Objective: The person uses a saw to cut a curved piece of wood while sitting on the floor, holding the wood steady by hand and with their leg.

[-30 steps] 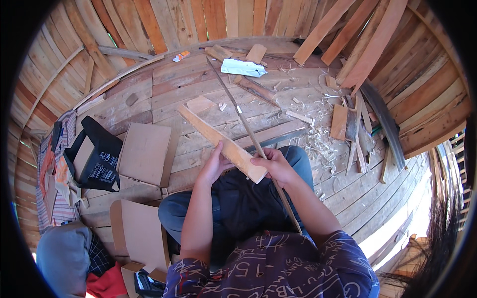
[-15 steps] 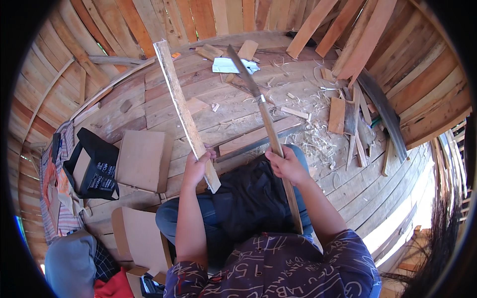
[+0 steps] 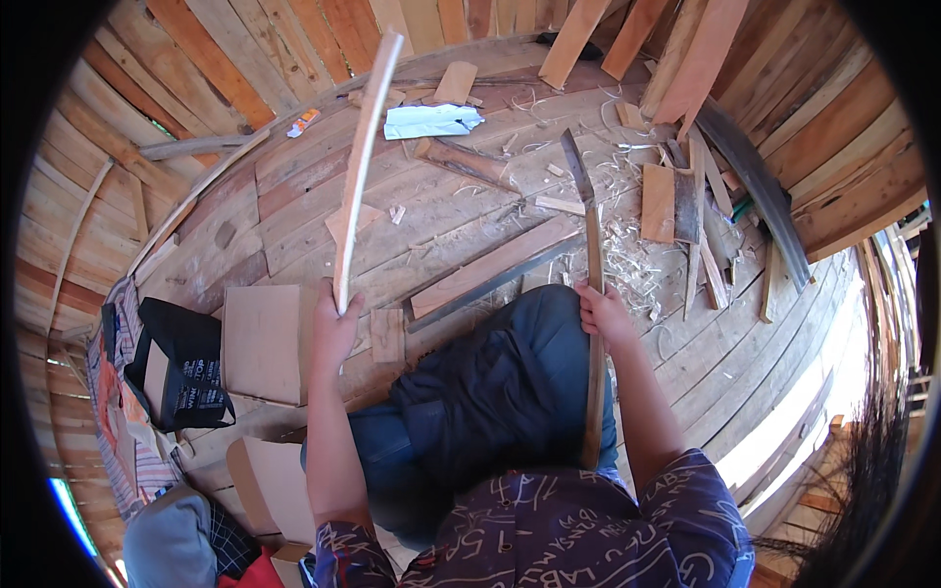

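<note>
My left hand (image 3: 336, 316) is closed around the lower part of a long, thin wooden strip (image 3: 365, 157), which stands up nearly edge-on. In my right hand (image 3: 608, 317) is a long-handled knife (image 3: 594, 240). Its dark blade points away from me, and the wooden handle runs back along my right thigh toward my body. Strip and blade are well apart. Across my lap lies a dark cloth (image 3: 461, 402). Beyond my knees a plank (image 3: 495, 269) rests on the floor, with a small wood block (image 3: 387, 336) close to my left hand.
Wood shavings (image 3: 627, 255) and offcuts litter the floor ahead and to the right. Boards (image 3: 701, 69) lean on the far wall. At left are a cardboard box (image 3: 263, 343) and a black bag (image 3: 186, 372). A white sheet (image 3: 431, 122) lies farther off.
My left hand has moved left and turned the strip from its broad face to its edge, its top now leaning right. The knife has swung right and lower, with its handle more upright.
</note>
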Demonstrator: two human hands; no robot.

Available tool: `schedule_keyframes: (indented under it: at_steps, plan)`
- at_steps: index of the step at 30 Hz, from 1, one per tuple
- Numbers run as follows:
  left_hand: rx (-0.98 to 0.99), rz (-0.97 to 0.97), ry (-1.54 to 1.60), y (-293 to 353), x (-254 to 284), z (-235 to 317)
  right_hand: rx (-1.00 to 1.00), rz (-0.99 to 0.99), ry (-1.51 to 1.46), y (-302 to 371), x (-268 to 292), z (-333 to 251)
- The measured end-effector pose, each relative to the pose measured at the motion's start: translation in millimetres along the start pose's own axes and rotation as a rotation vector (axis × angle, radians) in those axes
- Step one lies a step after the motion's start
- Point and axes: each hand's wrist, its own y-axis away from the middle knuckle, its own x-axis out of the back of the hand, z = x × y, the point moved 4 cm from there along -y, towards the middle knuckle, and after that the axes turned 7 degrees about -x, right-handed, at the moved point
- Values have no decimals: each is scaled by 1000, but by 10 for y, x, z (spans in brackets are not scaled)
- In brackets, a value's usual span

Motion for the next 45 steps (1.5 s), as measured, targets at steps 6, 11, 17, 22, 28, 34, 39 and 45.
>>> schedule_keyframes:
  at_steps: [6,11,17,22,28,34,39,45]
  plan:
    - [130,-291,-149,35,-495,-623,-91,21,-78,-248,13,60]
    - [-3,-459,-448,66,-747,-766,-96,86,-14,-258,60,62]
    - [-34,-491,-418,116,-847,-851,-93,98,69,-280,42,40]
    - [14,-507,-425,116,-830,-881,-77,76,93,-230,10,-16]
    - [42,-525,-435,140,-804,-918,-57,68,88,-262,41,12]
    - [-21,-516,-484,159,-819,-914,-43,86,115,-218,19,-2]
    - [-59,-529,-516,190,-893,-850,-41,74,96,-232,35,26]
    - [-111,-518,-586,179,-884,-711,-29,85,107,-207,18,17]
